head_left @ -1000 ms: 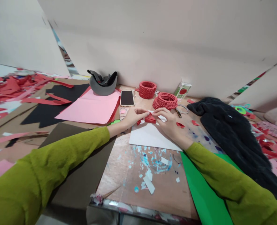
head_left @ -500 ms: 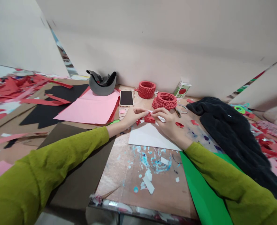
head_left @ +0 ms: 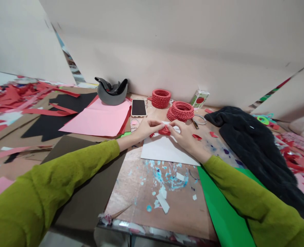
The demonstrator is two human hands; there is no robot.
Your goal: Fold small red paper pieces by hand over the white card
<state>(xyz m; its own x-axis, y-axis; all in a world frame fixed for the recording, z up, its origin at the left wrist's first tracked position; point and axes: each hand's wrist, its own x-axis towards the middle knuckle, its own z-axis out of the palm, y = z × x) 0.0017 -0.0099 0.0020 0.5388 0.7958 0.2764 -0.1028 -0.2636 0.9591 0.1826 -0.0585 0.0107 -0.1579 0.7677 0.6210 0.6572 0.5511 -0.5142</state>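
Note:
Between my two hands is a small piece of folded red paper (head_left: 164,130), pinched from both sides. My left hand (head_left: 149,129) grips its left side with thumb and forefinger. On the other side, the fingertips of my right hand (head_left: 180,135) press on the paper. Both hands are over a white sheet (head_left: 164,148) lying on the paint-stained table. Small red folded pieces (head_left: 197,137) rest to the right of my right hand. Behind the hands stand two stacks of red zigzag-edged paper rings (head_left: 161,98).
A phone (head_left: 139,107), a grey cap (head_left: 112,91) and pink paper (head_left: 97,116) are at the back left. A juice carton (head_left: 200,98) stands by the wall. Dark fuzzy cloth (head_left: 252,147) and green paper (head_left: 224,202) lie at right. Red scraps (head_left: 15,96) pile up far left.
The red paper has tilted and sits slightly lower between my fingers. My right fingers have bent in closer around it. Everything else looks the same.

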